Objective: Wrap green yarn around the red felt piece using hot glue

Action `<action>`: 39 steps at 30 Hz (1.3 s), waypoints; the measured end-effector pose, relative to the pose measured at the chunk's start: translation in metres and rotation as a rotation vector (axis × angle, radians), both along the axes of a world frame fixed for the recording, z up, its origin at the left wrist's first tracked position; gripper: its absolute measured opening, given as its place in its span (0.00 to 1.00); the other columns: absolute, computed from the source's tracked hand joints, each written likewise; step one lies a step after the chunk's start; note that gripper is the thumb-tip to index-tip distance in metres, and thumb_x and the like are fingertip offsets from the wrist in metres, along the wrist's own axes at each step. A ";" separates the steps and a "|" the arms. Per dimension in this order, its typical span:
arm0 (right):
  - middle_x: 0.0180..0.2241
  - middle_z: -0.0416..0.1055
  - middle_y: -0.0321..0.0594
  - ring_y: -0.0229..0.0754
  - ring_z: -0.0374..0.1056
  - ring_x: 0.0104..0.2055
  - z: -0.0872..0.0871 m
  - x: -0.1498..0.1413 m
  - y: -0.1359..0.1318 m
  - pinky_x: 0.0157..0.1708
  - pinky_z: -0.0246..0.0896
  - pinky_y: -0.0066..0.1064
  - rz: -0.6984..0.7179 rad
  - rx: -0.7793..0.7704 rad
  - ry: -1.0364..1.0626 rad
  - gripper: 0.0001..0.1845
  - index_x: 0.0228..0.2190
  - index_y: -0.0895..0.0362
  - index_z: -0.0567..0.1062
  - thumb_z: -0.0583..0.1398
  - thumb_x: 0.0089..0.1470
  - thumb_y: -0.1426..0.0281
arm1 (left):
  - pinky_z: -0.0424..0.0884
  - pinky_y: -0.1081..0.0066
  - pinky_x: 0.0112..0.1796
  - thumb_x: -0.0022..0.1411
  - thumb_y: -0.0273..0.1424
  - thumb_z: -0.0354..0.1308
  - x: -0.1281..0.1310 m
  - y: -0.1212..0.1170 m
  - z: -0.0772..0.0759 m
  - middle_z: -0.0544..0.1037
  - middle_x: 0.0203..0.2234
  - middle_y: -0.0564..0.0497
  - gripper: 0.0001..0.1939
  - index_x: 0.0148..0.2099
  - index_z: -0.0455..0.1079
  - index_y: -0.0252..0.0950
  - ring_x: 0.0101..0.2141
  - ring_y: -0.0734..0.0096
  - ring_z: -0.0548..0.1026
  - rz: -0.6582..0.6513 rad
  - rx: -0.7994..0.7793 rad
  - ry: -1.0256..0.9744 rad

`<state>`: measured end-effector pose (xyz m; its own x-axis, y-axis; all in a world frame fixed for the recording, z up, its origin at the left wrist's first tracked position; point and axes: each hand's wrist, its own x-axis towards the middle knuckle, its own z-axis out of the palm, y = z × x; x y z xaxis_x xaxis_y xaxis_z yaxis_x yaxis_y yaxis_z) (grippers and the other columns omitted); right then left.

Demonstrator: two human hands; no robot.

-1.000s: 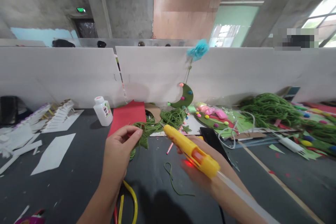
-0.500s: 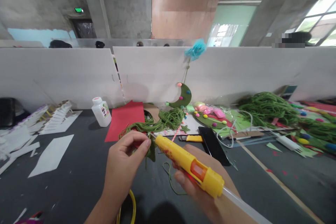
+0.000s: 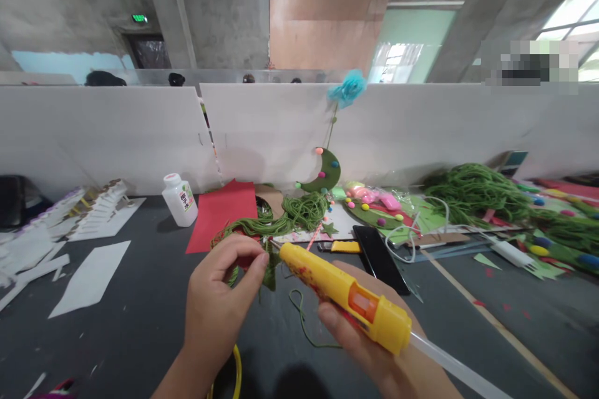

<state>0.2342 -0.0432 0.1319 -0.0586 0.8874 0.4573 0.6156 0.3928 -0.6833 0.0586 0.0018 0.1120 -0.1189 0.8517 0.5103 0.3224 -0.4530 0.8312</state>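
Note:
A yellow glue gun (image 3: 322, 277) is gripped in my right hand (image 3: 358, 346), with a clear glue stick (image 3: 452, 358) sticking out of its rear end. The nozzle points left, close to the fingertips of my left hand (image 3: 219, 299). Thumb and forefinger of that hand pinch a small dark green felt piece (image 3: 270, 275), partly hidden behind the fingers. Behind my left hand lies a bundle of green yarn (image 3: 306, 211). A loose strand of green yarn (image 3: 304, 323) curls on the dark table below the gun.
Red paper (image 3: 224, 215) and a white bottle (image 3: 180, 201) stand at back left. Beyond the gun lie a yellow cutter (image 3: 346, 247) and a black phone (image 3: 380, 260). A green felt moon (image 3: 331, 173) leans by the white partition (image 3: 271, 131). A yellow ring (image 3: 238, 371) sits near the front edge.
The glue gun and my right hand have shifted slightly right and down, the nozzle drawing a little away from my left fingertips. My left hand keeps its pinch.

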 end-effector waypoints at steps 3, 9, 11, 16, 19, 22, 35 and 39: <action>0.23 0.72 0.36 0.44 0.70 0.25 0.002 0.003 -0.001 0.28 0.69 0.32 0.037 -0.009 -0.065 0.12 0.25 0.50 0.76 0.56 0.56 0.62 | 0.67 0.74 0.31 0.57 0.27 0.59 0.000 0.000 0.000 0.77 0.26 0.54 0.07 0.26 0.71 0.39 0.29 0.71 0.72 0.012 0.039 0.065; 0.24 0.73 0.35 0.46 0.73 0.27 0.001 0.005 0.000 0.28 0.71 0.33 0.047 -0.001 -0.092 0.10 0.27 0.50 0.77 0.57 0.56 0.64 | 0.68 0.74 0.32 0.58 0.27 0.59 -0.001 0.001 -0.001 0.78 0.27 0.53 0.07 0.27 0.71 0.39 0.30 0.70 0.74 0.023 0.077 0.114; 0.23 0.73 0.35 0.45 0.73 0.27 0.001 0.005 0.000 0.28 0.71 0.32 0.040 -0.008 -0.083 0.11 0.26 0.50 0.77 0.57 0.56 0.63 | 0.68 0.73 0.31 0.58 0.27 0.59 -0.001 0.000 -0.001 0.78 0.27 0.53 0.07 0.26 0.71 0.39 0.30 0.69 0.74 0.029 0.079 0.115; 0.24 0.75 0.36 0.47 0.74 0.28 0.002 0.005 -0.002 0.28 0.71 0.34 0.041 -0.009 -0.090 0.12 0.26 0.49 0.77 0.56 0.56 0.63 | 0.67 0.73 0.30 0.57 0.27 0.59 0.001 -0.002 0.001 0.77 0.26 0.53 0.08 0.26 0.71 0.40 0.29 0.69 0.73 0.046 0.076 0.079; 0.26 0.77 0.37 0.47 0.74 0.27 0.003 0.005 -0.001 0.28 0.71 0.33 0.034 -0.020 -0.103 0.12 0.27 0.49 0.78 0.56 0.56 0.62 | 0.67 0.72 0.30 0.56 0.28 0.59 0.002 -0.003 0.002 0.77 0.26 0.53 0.08 0.25 0.71 0.40 0.28 0.69 0.73 0.050 0.065 0.067; 0.25 0.77 0.37 0.47 0.74 0.26 0.003 0.005 0.000 0.28 0.71 0.34 0.028 -0.005 -0.107 0.12 0.27 0.49 0.78 0.56 0.56 0.62 | 0.67 0.72 0.29 0.56 0.28 0.59 0.002 -0.003 0.002 0.77 0.25 0.52 0.08 0.25 0.71 0.40 0.28 0.68 0.72 0.053 0.054 0.055; 0.24 0.76 0.37 0.48 0.74 0.27 0.005 0.006 -0.001 0.29 0.72 0.35 0.009 -0.032 -0.180 0.13 0.27 0.48 0.78 0.56 0.57 0.61 | 0.66 0.73 0.29 0.56 0.27 0.59 0.001 -0.002 0.001 0.77 0.26 0.53 0.08 0.25 0.71 0.39 0.28 0.70 0.72 0.037 0.059 0.068; 0.22 0.75 0.37 0.46 0.73 0.26 -0.004 0.007 0.001 0.26 0.71 0.32 0.007 -0.014 -0.153 0.15 0.25 0.49 0.78 0.55 0.57 0.59 | 0.66 0.73 0.29 0.55 0.27 0.59 0.004 -0.003 0.001 0.77 0.25 0.53 0.07 0.25 0.72 0.40 0.28 0.69 0.72 0.049 0.056 0.021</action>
<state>0.2413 -0.0424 0.1280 -0.1329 0.8927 0.4306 0.7103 0.3887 -0.5868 0.0622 -0.0013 0.1133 -0.1485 0.8150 0.5601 0.3626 -0.4821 0.7976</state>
